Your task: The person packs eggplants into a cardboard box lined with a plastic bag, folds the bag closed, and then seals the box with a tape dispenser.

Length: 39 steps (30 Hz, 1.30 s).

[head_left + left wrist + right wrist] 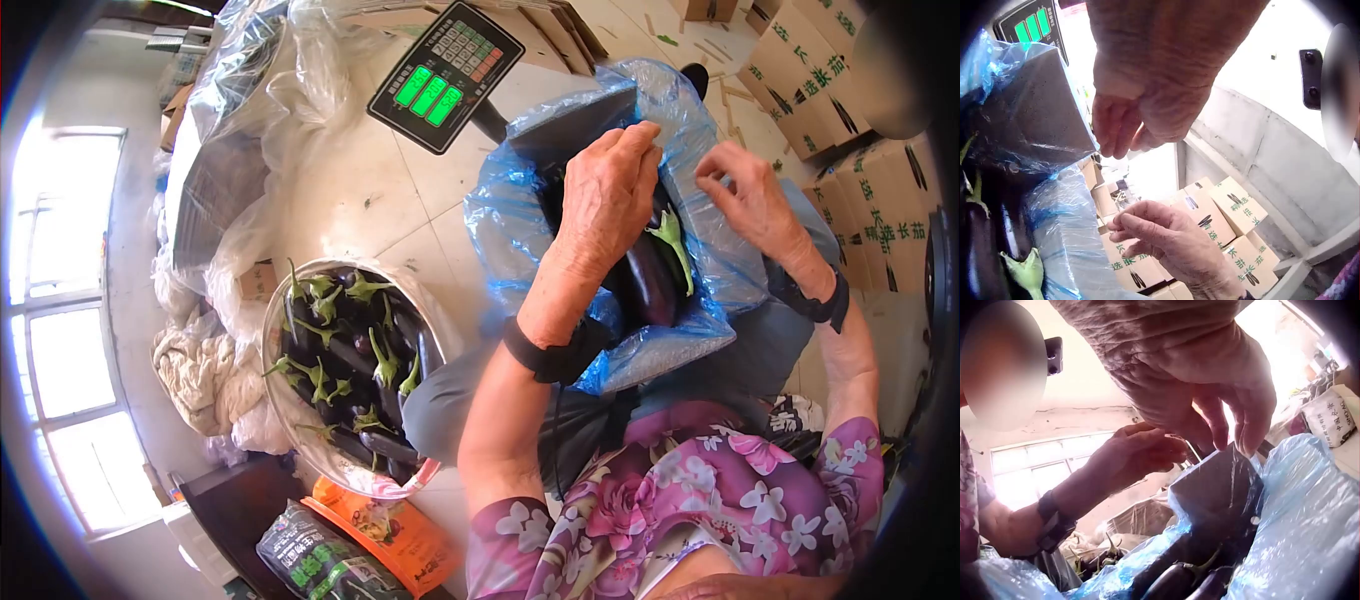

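My left hand (610,190) hovers over a box lined with a blue plastic bag (505,200), fingers bent and close together. Nothing shows in its fingers in the left wrist view. To the right, my right hand (755,195) is raised above the bag's right side, fingers loosely curled and holding nothing visible. Long dark eggplants (650,280) lie in the lined box, one with a green stem cap (672,240) facing up. A grey box flap (1029,112) stands up at the box's far end, under the plastic. My left forearm hides part of the eggplants in the head view.
A round white-rimmed basket (275,400) full of eggplants stands left of my knee. Behind the box is a scale display (445,75) with green digits. Printed cartons (800,80) are stacked at right. Plastic sheeting (320,90) and an orange bag (400,540) lie at left.
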Each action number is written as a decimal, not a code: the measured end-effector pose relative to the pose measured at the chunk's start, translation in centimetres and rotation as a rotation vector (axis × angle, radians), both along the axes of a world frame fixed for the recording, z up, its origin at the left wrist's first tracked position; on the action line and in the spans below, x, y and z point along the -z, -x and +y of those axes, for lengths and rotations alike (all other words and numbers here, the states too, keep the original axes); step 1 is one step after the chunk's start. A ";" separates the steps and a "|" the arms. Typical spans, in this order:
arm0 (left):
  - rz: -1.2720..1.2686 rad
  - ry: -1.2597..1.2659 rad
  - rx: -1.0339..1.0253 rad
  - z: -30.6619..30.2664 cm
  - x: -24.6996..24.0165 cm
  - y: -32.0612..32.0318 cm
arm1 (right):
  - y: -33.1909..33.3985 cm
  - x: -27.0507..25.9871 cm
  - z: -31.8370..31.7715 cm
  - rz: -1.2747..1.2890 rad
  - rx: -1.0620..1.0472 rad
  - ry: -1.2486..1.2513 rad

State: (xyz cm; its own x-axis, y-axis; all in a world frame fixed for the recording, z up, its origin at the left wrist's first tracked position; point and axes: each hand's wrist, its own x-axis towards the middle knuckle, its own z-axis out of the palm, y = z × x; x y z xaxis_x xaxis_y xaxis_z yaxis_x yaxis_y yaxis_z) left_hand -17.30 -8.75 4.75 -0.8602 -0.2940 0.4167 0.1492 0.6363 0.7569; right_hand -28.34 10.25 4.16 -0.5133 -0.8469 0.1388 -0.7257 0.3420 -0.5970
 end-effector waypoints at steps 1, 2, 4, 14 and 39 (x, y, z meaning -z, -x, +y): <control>-0.036 -0.022 0.022 -0.2 -0.4 -0.1 | 0.4 -0.3 -0.3 -0.087 0.091 0.029; -0.032 -0.017 0.014 -0.6 -0.7 -0.1 | 0.9 -0.4 -0.7 -0.174 0.181 0.057; -0.063 0.058 0.039 -1.2 -1.2 -0.1 | 1.8 -0.2 -0.9 -0.179 0.178 0.068; -0.662 0.087 0.177 -8.5 -4.8 -7.8 | 8.0 2.7 -1.1 -0.308 0.249 0.000; -0.668 -0.164 -0.341 -15.8 9.4 -9.3 | 11.9 5.9 -4.4 -0.888 0.309 0.094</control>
State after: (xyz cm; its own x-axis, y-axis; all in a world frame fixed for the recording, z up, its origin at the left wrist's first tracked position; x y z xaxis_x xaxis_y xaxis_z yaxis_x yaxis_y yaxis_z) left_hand -8.00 -24.55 -4.62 -0.7644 -0.6017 -0.2316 -0.5576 0.4366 0.7060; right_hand -40.28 5.82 -1.70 -0.6637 -0.6611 -0.3499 0.1225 0.3654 -0.9228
